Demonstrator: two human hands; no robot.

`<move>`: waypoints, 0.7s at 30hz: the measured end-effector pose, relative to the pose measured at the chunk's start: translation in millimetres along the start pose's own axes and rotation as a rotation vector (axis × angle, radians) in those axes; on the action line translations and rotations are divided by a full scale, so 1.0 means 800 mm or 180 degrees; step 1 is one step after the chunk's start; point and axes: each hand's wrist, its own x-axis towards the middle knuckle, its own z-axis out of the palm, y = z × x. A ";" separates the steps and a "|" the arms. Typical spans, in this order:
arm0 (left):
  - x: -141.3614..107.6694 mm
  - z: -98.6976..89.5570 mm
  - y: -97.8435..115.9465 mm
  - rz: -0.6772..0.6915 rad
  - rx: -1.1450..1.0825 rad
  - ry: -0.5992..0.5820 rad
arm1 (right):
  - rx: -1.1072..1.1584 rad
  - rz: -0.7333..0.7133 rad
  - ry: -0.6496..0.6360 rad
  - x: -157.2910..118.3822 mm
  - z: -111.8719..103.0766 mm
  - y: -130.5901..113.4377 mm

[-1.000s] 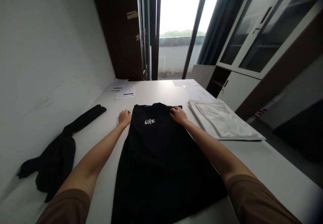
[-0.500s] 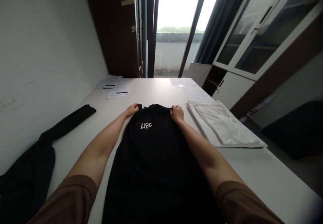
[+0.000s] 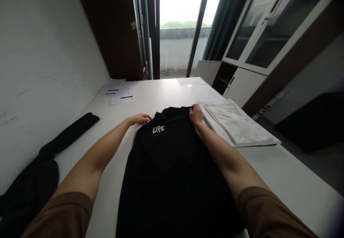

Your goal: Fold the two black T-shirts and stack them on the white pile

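A black shirt (image 3: 172, 166) with white lettering near its far end lies spread on the white table, stretching from the collar end toward me. My right hand (image 3: 196, 115) is closed on the shirt's far right corner, the fingers gripping the cloth. At the far left shoulder edge, my left hand (image 3: 142, 118) has its fingers stretched out and loosely apart. Its fingertips are at the cloth's edge, and I cannot tell whether they touch it.
Folded white cloth (image 3: 236, 123) lies on the right side of the table (image 3: 158, 93). Another black garment (image 3: 40, 173) rests at the left along the wall. Printed papers (image 3: 122, 94) are at the back left. White cabinets (image 3: 247, 87) stand beyond the right edge.
My right hand has moved right, drawing the shirt's far end that way and flattening it. My left hand has loosened from the cloth, its fingers now extended. The view has shifted slightly.
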 end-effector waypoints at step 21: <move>-0.050 -0.023 0.026 -0.0520 -0.1466 -0.0024 | 0.0058 0.0190 -0.0028 -0.002 0.001 0.014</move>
